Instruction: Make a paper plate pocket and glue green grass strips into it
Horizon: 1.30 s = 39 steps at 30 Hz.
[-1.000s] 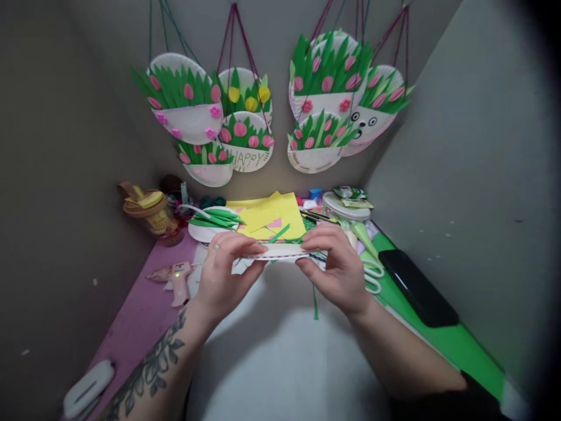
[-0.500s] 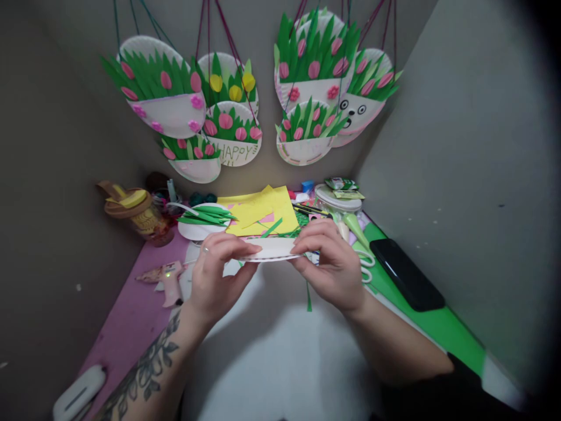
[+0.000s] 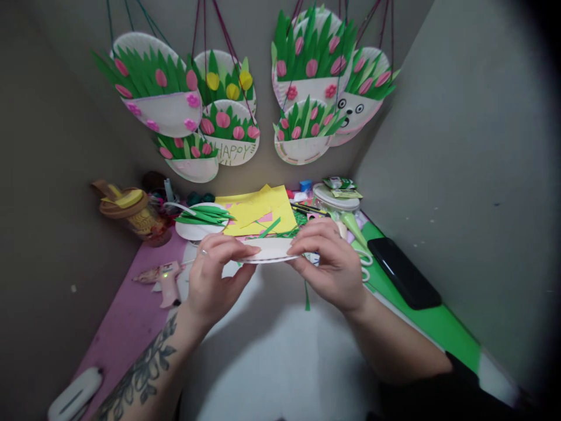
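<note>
Pinching paper plate (image 3: 269,250) edge-on, long axis left-right, left hand (image 3: 214,280), right hand (image 3: 331,266) fingers at its ends

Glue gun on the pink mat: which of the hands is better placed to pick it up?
Probably the left hand: the glue gun lies just beside it, while the right hand pinches the paper plate's far end.
</note>
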Motion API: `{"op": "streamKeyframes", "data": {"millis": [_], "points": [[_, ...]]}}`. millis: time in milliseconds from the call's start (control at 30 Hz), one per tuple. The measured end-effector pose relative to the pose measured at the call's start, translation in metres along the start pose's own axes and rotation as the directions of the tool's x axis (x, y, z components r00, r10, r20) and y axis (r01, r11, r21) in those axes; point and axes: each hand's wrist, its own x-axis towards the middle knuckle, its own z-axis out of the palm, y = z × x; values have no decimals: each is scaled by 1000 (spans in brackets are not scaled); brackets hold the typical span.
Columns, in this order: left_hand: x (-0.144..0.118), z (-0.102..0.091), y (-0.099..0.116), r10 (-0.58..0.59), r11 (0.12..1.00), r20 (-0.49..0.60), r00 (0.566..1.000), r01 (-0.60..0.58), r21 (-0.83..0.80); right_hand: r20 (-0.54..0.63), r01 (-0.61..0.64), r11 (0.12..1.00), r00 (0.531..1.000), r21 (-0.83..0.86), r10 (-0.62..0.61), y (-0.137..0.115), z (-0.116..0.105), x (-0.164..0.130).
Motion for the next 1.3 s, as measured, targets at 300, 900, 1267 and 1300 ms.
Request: {"op": "streamKeyframes", "data": {"millis": [300,900,1267,1300], "points": [[0,2,1,25,999,13,1000,-25,27,1,3,999,1000,-39,-3,-2,-2,-1],[-4,5,-1,-15,1000,17,1000,15,-1,-22,-37,998,999,-57,36,-2,-4,0],[-2,3,1,-37,999,15,999,37,33,-18,-60,997,998,-48,59,-2,-5,1],[-2,3,2,-30,999,15,999,29,44,-13,-62,996,998,-61,62,-2,-5,0]]}}
